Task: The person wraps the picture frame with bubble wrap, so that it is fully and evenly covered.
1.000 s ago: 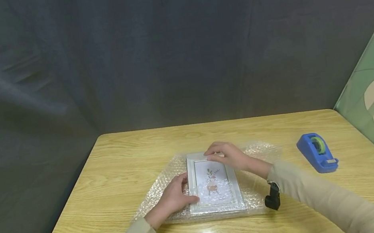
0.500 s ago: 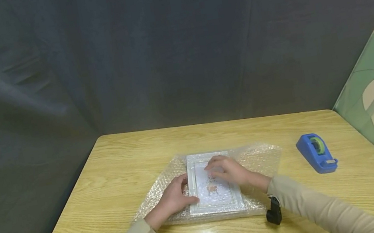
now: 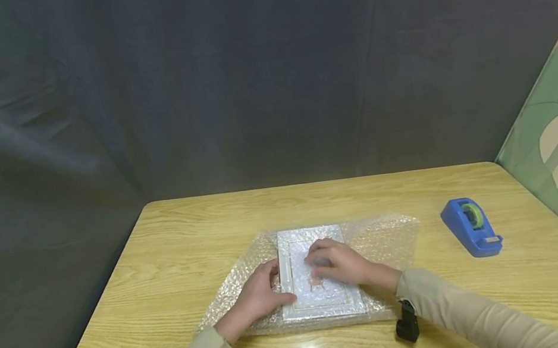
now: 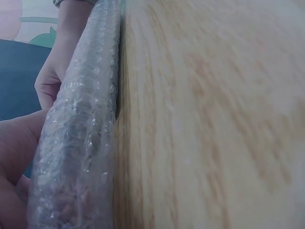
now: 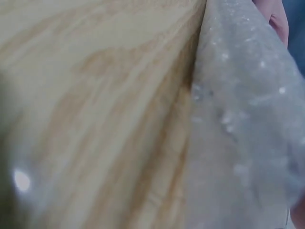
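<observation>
A white picture frame (image 3: 323, 310) with a small printed picture lies on a sheet of bubble wrap (image 3: 389, 242), with a layer of the wrap over its face. My left hand (image 3: 260, 294) grips the frame's left side through the wrap, thumb on top and fingers by the edge. Over the middle of the frame is my right hand (image 3: 342, 262), fingers loosely bent and fingertips at the wrap, covering part of the picture. In the left wrist view, the folded near edge of the bubble wrap (image 4: 78, 138) rises beside the left hand's fingers (image 4: 16, 143).
A blue tape dispenser (image 3: 471, 228) with a green-yellow roll stands to the right on the wooden table (image 3: 195, 228). Loose wrap spreads out on both sides of the frame. A dark curtain (image 3: 254, 81) hangs behind, and a patterned wall is at the right.
My right hand has moved from the frame's far edge down to its middle. The wrap now covers the frame's upper part, which looked bare before. The left hand has stayed in place.
</observation>
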Action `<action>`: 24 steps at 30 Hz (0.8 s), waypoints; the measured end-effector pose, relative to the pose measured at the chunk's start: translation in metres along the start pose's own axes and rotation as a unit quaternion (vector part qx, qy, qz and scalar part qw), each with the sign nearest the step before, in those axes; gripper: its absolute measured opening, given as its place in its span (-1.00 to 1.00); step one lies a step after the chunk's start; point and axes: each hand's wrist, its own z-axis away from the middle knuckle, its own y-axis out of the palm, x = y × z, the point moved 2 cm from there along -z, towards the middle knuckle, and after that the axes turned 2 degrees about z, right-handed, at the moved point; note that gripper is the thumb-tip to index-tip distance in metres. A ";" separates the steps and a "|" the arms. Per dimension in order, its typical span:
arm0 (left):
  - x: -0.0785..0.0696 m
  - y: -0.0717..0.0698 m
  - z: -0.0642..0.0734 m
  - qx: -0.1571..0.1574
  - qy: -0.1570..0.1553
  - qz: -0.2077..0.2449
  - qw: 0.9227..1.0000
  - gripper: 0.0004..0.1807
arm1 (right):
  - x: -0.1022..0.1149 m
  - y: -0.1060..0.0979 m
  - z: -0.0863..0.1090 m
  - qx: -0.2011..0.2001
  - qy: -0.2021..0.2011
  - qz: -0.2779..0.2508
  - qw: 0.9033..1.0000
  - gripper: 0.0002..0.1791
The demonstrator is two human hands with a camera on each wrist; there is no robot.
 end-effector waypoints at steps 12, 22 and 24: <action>-0.011 -0.002 0.005 -0.025 0.041 -0.121 0.991 0.00 | 0.004 -0.001 0.005 0.025 -0.017 0.009 1.000 -0.47; -0.019 0.006 -0.006 -0.018 0.201 -0.229 0.952 -0.27 | 0.004 -0.002 0.006 0.019 -0.007 0.010 1.000 -0.51; -0.020 0.007 -0.008 -0.002 0.208 -0.231 0.950 -0.29 | 0.004 -0.002 0.006 0.020 -0.007 0.010 1.000 -0.52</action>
